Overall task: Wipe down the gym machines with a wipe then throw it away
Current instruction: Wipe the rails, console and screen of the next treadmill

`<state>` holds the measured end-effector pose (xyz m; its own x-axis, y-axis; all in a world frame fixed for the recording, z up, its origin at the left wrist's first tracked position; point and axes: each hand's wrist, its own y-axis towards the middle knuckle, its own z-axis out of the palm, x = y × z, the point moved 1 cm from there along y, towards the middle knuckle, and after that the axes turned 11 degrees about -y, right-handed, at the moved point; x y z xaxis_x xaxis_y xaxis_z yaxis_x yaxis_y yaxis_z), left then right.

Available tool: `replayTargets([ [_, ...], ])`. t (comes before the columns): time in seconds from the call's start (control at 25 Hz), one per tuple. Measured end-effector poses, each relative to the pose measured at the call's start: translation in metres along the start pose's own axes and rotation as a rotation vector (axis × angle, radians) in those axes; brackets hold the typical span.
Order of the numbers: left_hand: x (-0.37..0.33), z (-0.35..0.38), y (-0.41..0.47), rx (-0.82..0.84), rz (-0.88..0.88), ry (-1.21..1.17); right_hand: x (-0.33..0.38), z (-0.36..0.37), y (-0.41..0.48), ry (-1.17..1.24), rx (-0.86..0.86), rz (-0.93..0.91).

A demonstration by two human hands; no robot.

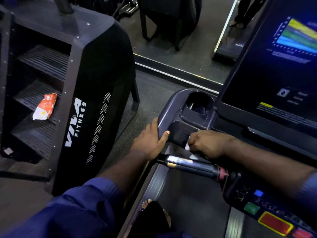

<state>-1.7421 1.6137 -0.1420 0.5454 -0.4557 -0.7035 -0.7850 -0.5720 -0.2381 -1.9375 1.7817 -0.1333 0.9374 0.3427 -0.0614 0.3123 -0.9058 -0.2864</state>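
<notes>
Steps on the big black stair machine (96, 93) stand well to the left of the treadmill (180, 133), and an orange packet (45, 107) lies on one step. Our left hand (149, 141) is at the treadmill's left corner. Its fingers curl round the edge and the thumb lies on top, so we think it steadies us there. Just right of that corner, our right hand (207, 143) is a fist squeezed round the wipe (187, 148). Only a small white bit of the wipe peeks out, close against the treadmill's front and just above its shiny handle bar (181, 161). We think the wipe is soft, thin, light and a bit wet. It could tear or bunch up, so we should hold it as a wad under our fingers and rub with a flat part. Further right on the treadmill are the dark screen (274, 74) and the coloured buttons (274, 224).
</notes>
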Motion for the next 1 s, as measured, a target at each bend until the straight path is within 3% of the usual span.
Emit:
replayTargets([
  [0.08, -0.001, -0.001, 0.001, 0.013, -0.010, 0.016, -0.006, -0.003, -0.007, -0.054, 0.078, -0.058],
  [0.2, 0.003, 0.000, -0.001, -0.015, -0.021, 0.035, -0.001, -0.011, 0.031, 0.012, -0.197, 0.145],
  [0.28, 0.005, 0.002, 0.001, -0.024, -0.020, 0.033, 0.011, -0.012, 0.060, 0.022, -0.284, 0.220],
  [0.4, 0.007, 0.005, 0.001, -0.034, 0.005, 0.041, 0.018, -0.004, 0.036, -0.004, -0.037, 0.195],
  [0.52, 0.004, 0.000, 0.002, -0.040, 0.018, 0.052, 0.009, -0.006, -0.023, 0.135, 0.333, 0.357],
  [0.6, 0.004, -0.001, 0.000, -0.033, 0.018, 0.048, 0.003, -0.011, -0.043, 0.214, 0.426, 0.463],
  [0.64, 0.005, 0.000, 0.000, -0.044, 0.017, 0.052, 0.002, -0.014, -0.042, 0.183, 0.399, 0.461],
  [0.84, 0.011, 0.004, 0.003, -0.050, 0.027, 0.071, 0.002, -0.026, 0.020, 0.012, -0.084, 0.284],
  [0.92, 0.008, 0.005, 0.003, -0.060, 0.034, 0.071, 0.003, -0.031, 0.025, 0.036, -0.104, 0.311],
  [1.0, 0.006, 0.005, 0.002, -0.060, 0.038, 0.069, 0.007, -0.029, 0.005, 0.016, -0.006, 0.329],
])
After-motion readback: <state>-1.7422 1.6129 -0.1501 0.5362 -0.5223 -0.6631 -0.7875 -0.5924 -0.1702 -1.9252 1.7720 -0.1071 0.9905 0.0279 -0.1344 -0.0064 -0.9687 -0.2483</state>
